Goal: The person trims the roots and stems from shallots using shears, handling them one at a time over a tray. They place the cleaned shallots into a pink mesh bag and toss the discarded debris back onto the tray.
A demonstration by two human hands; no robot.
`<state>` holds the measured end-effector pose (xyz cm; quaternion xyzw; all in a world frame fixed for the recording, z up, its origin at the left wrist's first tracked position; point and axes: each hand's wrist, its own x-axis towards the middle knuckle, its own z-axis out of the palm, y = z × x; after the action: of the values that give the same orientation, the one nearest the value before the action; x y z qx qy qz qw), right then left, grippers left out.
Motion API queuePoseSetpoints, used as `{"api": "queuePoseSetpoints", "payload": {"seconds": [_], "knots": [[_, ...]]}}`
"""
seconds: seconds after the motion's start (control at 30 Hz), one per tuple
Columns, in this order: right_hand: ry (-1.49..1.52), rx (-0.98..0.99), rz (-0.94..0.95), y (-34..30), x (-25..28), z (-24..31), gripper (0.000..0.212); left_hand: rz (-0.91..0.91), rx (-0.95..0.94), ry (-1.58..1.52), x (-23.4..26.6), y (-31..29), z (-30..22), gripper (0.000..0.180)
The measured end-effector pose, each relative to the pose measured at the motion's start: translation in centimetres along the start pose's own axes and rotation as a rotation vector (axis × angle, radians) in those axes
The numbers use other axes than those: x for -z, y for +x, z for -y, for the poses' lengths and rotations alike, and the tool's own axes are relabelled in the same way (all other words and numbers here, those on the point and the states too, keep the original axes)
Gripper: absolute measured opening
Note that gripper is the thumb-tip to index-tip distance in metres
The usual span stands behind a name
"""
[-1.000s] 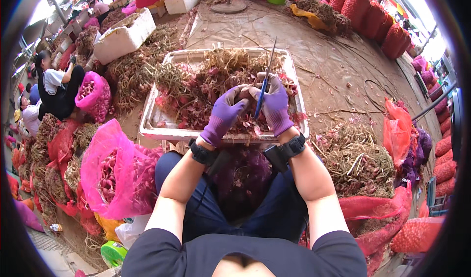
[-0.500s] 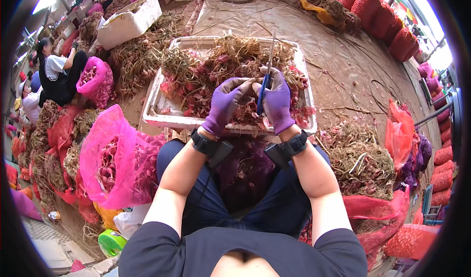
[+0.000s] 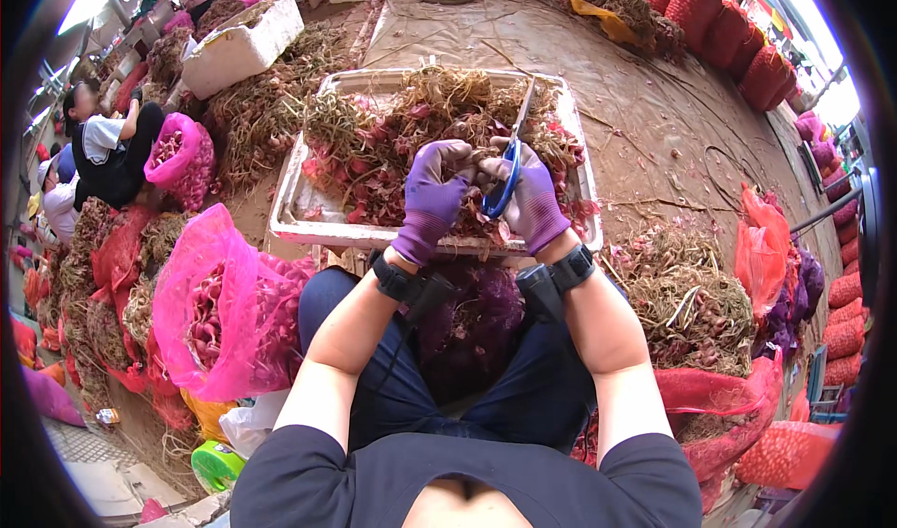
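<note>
Purple gloves cover both hands, above the near half of a white foam tray [image 3: 290, 212]. The tray is heaped with dried shallots [image 3: 439, 107], their brown stems and loose reddish skins. My right hand [image 3: 534, 196] is closed round blue-handled scissors [image 3: 501, 192], whose blades point up and away over the heap. Close beside it, my left hand [image 3: 435, 192] has its fingers curled in a pinch. What they grip is hidden, though some brown bits show between the two hands.
At my left stands a pink mesh bag [image 3: 210, 313] of shallots; a purple mesh bag [image 3: 467, 313] sits between my knees. Dried shallot bunches [image 3: 691, 304] are piled at my right. A co-worker [image 3: 107, 145] sits far left, near a white foam box [image 3: 243, 47].
The scissors have tilted to the right, and their blue handles show more widely. My left hand has turned slightly and its fingers are curled more tightly.
</note>
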<state>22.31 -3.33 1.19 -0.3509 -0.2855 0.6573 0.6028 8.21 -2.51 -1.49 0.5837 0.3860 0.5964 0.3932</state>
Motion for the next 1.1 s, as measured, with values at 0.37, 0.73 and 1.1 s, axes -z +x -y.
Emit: {"api": "queuePoseSetpoints", "payload": {"seconds": [0.37,0.73,1.1], "knots": [[-0.310,0.164,0.012,0.1,-0.8,1.1,0.045,0.244,0.274,-0.371,2.1,1.3,-1.4,0.029],[-0.393,0.205,0.066,-0.7,-1.5,1.7,0.049,0.314,0.284,-0.181,2.3,0.5,-2.5,0.032],[0.063,0.097,0.111,-0.1,0.2,2.0,0.047,0.189,0.421,-0.666,0.1,-0.6,0.2,0.019]]}}
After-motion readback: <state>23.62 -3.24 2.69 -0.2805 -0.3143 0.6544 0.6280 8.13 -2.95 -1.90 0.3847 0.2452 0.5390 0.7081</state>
